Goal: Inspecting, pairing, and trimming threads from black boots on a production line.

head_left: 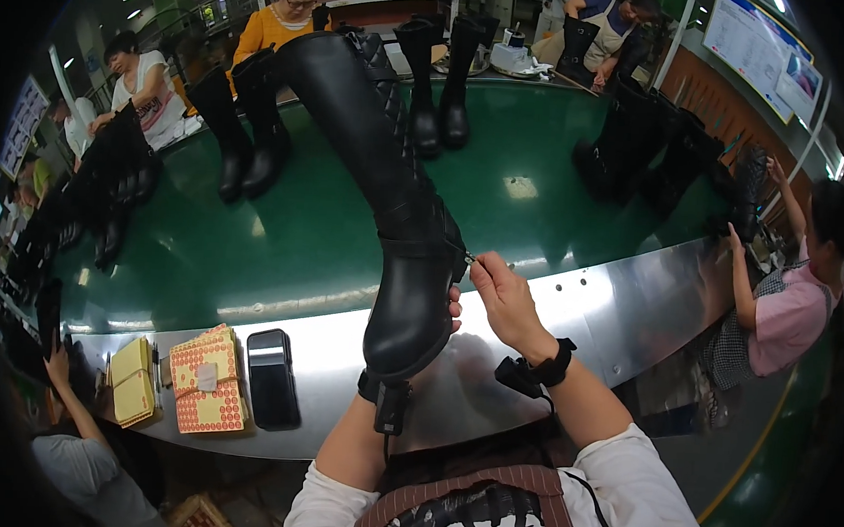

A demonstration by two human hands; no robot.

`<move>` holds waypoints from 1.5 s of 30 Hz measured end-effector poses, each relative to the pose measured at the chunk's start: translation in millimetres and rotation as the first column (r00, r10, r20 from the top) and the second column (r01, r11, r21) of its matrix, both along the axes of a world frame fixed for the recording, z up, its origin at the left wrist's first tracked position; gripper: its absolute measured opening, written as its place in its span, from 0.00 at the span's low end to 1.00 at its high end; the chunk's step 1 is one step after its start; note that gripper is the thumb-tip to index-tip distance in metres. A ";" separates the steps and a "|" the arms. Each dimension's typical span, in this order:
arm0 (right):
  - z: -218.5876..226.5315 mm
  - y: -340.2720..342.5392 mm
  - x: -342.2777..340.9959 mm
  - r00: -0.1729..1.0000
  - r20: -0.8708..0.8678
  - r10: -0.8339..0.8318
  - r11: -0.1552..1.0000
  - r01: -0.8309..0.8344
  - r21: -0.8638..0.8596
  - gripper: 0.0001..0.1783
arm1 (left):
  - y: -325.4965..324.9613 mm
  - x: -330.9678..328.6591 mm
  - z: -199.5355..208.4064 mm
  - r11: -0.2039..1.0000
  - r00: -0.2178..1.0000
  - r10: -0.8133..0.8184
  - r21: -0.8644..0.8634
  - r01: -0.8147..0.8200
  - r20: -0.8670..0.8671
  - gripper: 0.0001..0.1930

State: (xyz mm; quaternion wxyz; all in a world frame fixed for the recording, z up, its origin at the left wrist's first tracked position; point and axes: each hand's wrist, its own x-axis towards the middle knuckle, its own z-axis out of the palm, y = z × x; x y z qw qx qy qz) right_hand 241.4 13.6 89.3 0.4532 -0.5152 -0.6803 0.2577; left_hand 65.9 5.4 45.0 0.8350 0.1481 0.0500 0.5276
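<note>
A tall black boot [411,296] with a quilted shaft panel and an ankle strap is held up over the metal edge of the table, its toe toward me. My left hand [455,308] grips it from behind near the sole; only some fingertips show past the boot's right side, and the rest is hidden. At the ankle, on the heel side, my right hand [507,300] pinches a small shiny piece [468,258]. Whether that piece is a strap end, a buckle part or a zip pull, I cannot tell.
A black phone [274,379], a bundle of red-printed stickers [208,381] and a yellow notepad [134,383] lie on the metal edge at left. More black boots [434,104] stand on the green table [500,192]. Co-workers sit around it; one in pink [789,312] handles a boot at right.
</note>
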 end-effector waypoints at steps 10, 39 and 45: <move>-14.5 7.0 11.9 0.995 -0.075 -0.062 0.997 0.058 -0.051 0.20 | 2.0 4.1 -0.9 0.995 0.996 0.087 -0.049 -0.085 0.035 0.32; -19.7 10.4 22.4 0.993 -0.114 -0.013 0.997 0.003 -0.083 0.18 | 1.1 8.5 -8.5 0.997 1.000 0.008 -0.074 -0.008 0.000 0.30; -41.5 8.2 30.4 0.986 -0.163 -0.034 0.992 0.014 -0.126 0.18 | 3.3 8.9 -13.8 0.987 0.998 0.066 -0.149 -0.065 0.004 0.32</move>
